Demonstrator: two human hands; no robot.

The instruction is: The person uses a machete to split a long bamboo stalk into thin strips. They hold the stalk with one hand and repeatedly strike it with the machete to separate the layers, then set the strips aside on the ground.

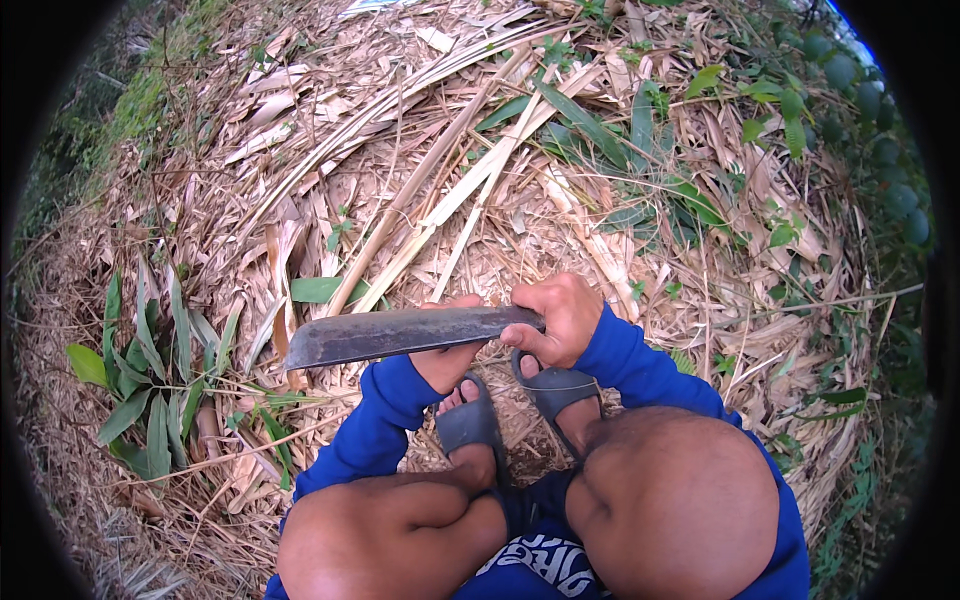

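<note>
A machete (400, 334) with a dark, worn blade lies almost level across the front of me, its broad tip to the left. My right hand (562, 318) is closed around its handle end, thumb over the near side. Behind and under the blade is my left hand (447, 366); some of its fingers show above the blade's upper edge. The blade hides most of that hand, so its grip is unclear. Just beyond the hands, long pale split strips (455, 205) lie on the ground.
Dry husks and shavings (350, 200) cover the ground. Green leafy stems (160, 390) stand at left, and cut long leaves (590, 125) lie at the far right. My sandalled feet (470, 425) and bent knees are close below the blade. Dense plants (880, 160) edge the right side.
</note>
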